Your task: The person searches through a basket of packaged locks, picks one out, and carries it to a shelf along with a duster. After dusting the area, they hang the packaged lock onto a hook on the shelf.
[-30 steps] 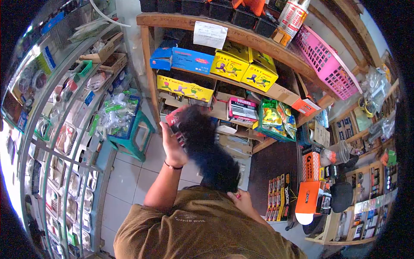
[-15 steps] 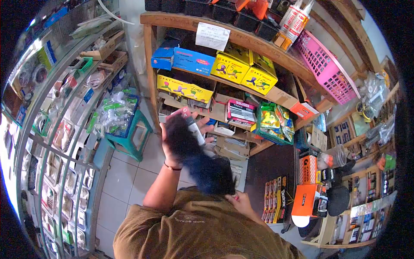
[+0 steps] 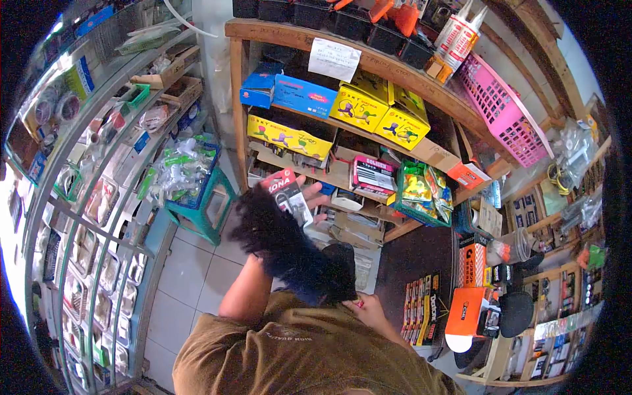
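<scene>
My left hand (image 3: 316, 195) holds up a carded item in red and clear packaging (image 3: 286, 191) in front of the wooden shelves. Only its fingertips show; a black feather duster (image 3: 286, 245) covers the rest of the hand and the wrist. The duster's fluffy head lies just below and to the left of the package, touching its lower edge. My right hand (image 3: 370, 311) grips the duster's handle close to my chest, above my brown shirt.
Wooden shelves (image 3: 368, 60) hold yellow and blue boxes, a pink basket (image 3: 505, 110) and green packets. A glass display counter (image 3: 85, 217) curves along the left. A teal stool (image 3: 201, 207) carries a crate of bagged goods. Orange boxes (image 3: 469, 309) stand at the right.
The duster has swept down and to the left off the package, whose red front now shows. My left hand has lifted the package slightly to the right.
</scene>
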Action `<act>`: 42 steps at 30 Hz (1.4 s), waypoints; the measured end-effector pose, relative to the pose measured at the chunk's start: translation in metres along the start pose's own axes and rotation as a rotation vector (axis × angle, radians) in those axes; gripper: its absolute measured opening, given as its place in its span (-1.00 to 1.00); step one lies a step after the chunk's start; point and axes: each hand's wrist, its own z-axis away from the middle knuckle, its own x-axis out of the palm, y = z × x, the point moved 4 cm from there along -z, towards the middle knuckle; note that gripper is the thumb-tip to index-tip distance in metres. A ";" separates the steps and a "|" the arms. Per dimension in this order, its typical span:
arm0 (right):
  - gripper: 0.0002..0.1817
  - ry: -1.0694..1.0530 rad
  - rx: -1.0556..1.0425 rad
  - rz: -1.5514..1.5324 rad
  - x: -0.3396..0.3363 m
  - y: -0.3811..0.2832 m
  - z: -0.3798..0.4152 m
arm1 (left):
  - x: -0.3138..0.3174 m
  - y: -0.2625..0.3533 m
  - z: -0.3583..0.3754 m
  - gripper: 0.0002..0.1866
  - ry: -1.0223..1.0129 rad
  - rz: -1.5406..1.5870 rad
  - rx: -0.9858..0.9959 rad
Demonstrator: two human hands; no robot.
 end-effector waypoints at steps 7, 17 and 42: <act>-0.59 0.053 0.064 -0.079 0.001 -0.007 0.000 | 0.019 0.004 0.002 -0.30 0.133 -0.142 0.039; -0.65 0.052 0.105 -0.018 -0.010 -0.024 0.000 | 0.023 0.010 0.005 -0.25 0.010 -0.032 0.079; -0.62 0.086 0.152 0.087 -0.012 -0.035 -0.019 | 0.025 0.035 0.016 -0.35 0.005 -0.062 0.129</act>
